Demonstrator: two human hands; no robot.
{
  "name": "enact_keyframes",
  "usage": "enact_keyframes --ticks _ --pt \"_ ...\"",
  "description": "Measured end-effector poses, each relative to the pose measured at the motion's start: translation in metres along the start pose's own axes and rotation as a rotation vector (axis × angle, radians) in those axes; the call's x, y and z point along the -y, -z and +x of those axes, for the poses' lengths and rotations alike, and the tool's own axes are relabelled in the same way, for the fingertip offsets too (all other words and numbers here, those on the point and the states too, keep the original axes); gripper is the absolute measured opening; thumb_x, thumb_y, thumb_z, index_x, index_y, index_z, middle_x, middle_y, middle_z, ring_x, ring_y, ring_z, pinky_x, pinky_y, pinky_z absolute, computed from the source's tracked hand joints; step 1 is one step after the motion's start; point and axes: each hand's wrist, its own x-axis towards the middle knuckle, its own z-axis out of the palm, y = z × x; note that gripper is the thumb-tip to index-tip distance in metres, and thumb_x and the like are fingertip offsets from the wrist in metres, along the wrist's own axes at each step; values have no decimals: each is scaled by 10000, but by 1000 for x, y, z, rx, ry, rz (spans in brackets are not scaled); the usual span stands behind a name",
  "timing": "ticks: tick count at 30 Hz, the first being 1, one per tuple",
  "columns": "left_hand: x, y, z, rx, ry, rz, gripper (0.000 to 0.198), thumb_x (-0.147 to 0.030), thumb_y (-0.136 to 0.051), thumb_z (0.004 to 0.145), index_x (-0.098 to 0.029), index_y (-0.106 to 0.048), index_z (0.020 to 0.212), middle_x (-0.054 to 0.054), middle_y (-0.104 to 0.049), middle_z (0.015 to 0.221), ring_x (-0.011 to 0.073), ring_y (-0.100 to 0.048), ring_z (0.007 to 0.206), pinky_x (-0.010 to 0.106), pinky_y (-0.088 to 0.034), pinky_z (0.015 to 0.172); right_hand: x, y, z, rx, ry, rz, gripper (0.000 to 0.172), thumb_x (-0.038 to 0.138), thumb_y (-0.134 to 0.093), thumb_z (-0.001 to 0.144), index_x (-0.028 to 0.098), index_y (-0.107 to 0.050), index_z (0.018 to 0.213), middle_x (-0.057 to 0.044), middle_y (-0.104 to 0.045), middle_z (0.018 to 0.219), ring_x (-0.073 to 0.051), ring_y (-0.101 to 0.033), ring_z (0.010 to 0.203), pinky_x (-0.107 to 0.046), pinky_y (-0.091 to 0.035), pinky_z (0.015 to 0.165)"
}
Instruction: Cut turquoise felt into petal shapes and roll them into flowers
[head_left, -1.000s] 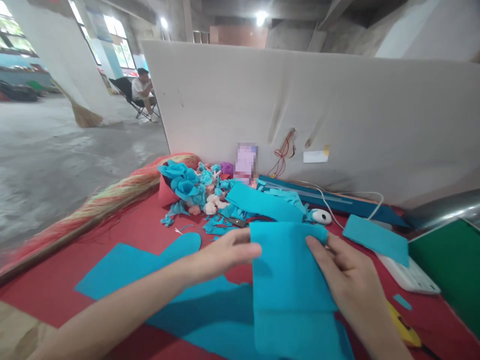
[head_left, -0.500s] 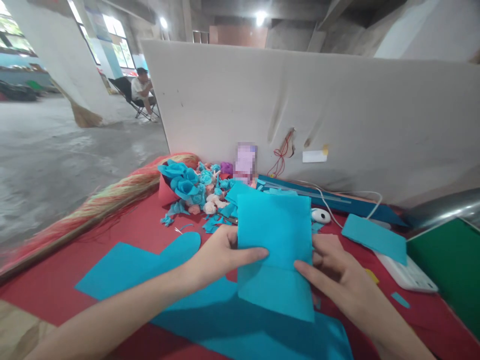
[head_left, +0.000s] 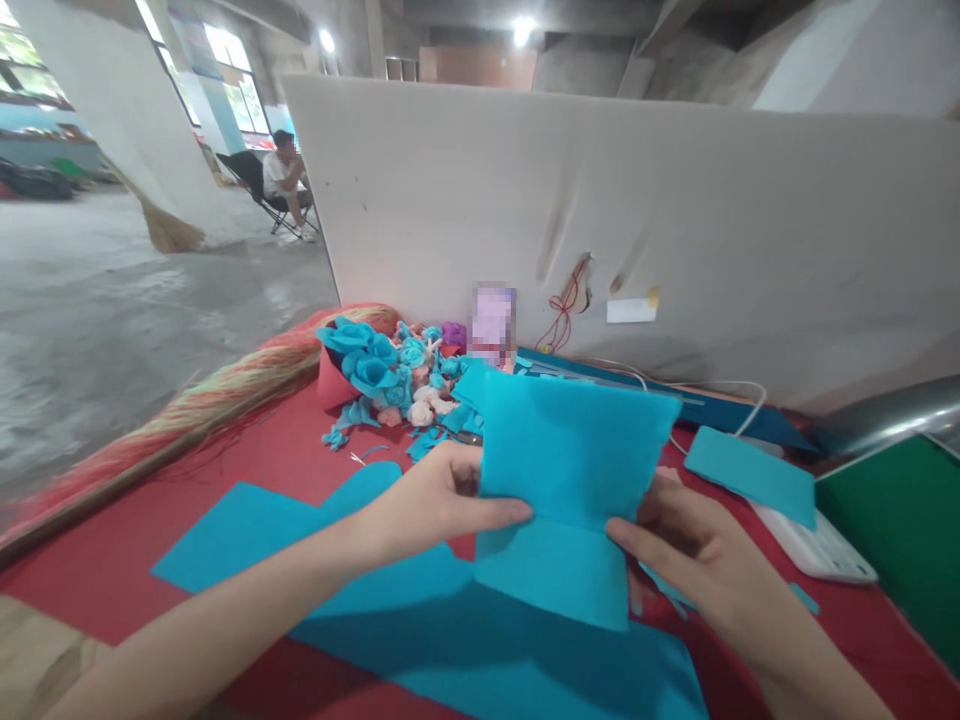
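Observation:
A blue crepe paper sheet (head_left: 574, 435), creased across its middle, is held up in front of me between both hands. My left hand (head_left: 457, 500) is closed on its left edge, thumb flat on the near face and fingers hidden behind. On the right edge my right hand (head_left: 679, 535) pinches it close to the crease, its other fingers curled at the back. Below the sheet lie larger blue paper pieces (head_left: 495, 650) on the red tabletop (head_left: 225, 660). Another blue cut piece (head_left: 240, 535) with a rounded end rests to the left.
Blue paper flowers (head_left: 367, 360) in a red wrap and small pink and blue blooms (head_left: 420, 395) sit behind the left hand. A long straw bundle (head_left: 195, 420) lines the left edge. Rightward are a blue folded piece (head_left: 750, 475), a white device (head_left: 832, 555) and a green board (head_left: 900, 550).
The sheet's upper half has swung and spread to the right, widening at the top. My right hand has shifted slightly right, still gripping it; the left hand has barely moved.

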Motion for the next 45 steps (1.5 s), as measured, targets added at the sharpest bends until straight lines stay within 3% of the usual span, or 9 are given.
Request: enact_keyframes --ticks 6,9,14,21,27,30,36,42,45 --pt "6 2 0 14 -29 -22 126 -210 -667 693 -179 -696 812 -8 -702 841 179 -630 858 262 -502 749 -1 1 -3 -66 31 5 187 394 -601 717 216 -655 728 22 -562 461 -130 -544 414 -222 -470 422" --pt "6 4 1 17 -33 -28 149 -230 -688 673 -190 -710 815 7 -701 877 204 -622 895 288 -495 790 -1 1 -5 -99 59 7 163 368 -616 704 251 -696 782 -9 -665 654 -112 -544 418 -201 -437 372" --pt "3 9 0 144 -45 -57 186 -191 -689 650 -179 -712 834 40 -687 941 225 -609 928 311 -471 832 1 4 -6 -20 29 103 128 366 -648 675 278 -719 734 -23 -682 766 -188 -641 699 -250 -525 598" --pt "-5 17 -2 403 -74 -48 503 0 -459 534 -184 -688 942 -3 -657 1005 226 -520 1055 326 -390 935 2 16 -6 155 -3 10 168 386 -580 733 279 -707 706 -25 -664 799 -205 -629 756 -278 -520 616" --pt "-8 12 -6 271 -58 288 346 -86 -416 739 -203 -692 911 3 -656 1016 187 -537 1023 268 -381 920 0 18 4 423 63 -205 430 465 -346 842 243 -701 747 -45 -673 864 -230 -590 923 -345 -480 784" --pt "-8 4 -8 253 -89 445 237 -173 -480 800 -171 -672 938 38 -657 995 171 -576 944 237 -419 846 6 7 4 358 99 -259 405 448 -364 846 259 -695 710 -15 -690 836 -219 -575 979 -341 -427 874" --pt "-6 -5 -7 170 -148 593 215 -103 -542 757 -168 -678 911 28 -670 945 135 -590 878 174 -442 733 11 -6 5 323 192 -252 367 372 -399 864 251 -678 660 13 -677 762 -167 -607 834 -258 -436 811" --pt "-6 6 -5 114 -128 532 178 -180 -556 764 -162 -677 894 38 -654 965 155 -591 896 213 -454 786 3 19 8 376 154 -292 391 372 -372 878 190 -623 640 -9 -591 661 -148 -549 653 -260 -430 674" --pt "-6 8 -4 57 -124 474 169 -194 -567 756 -162 -673 883 34 -651 968 162 -592 882 218 -466 748 -2 30 10 216 161 -221 398 396 -383 861 185 -575 584 -16 -568 603 -152 -529 601 -256 -430 608"
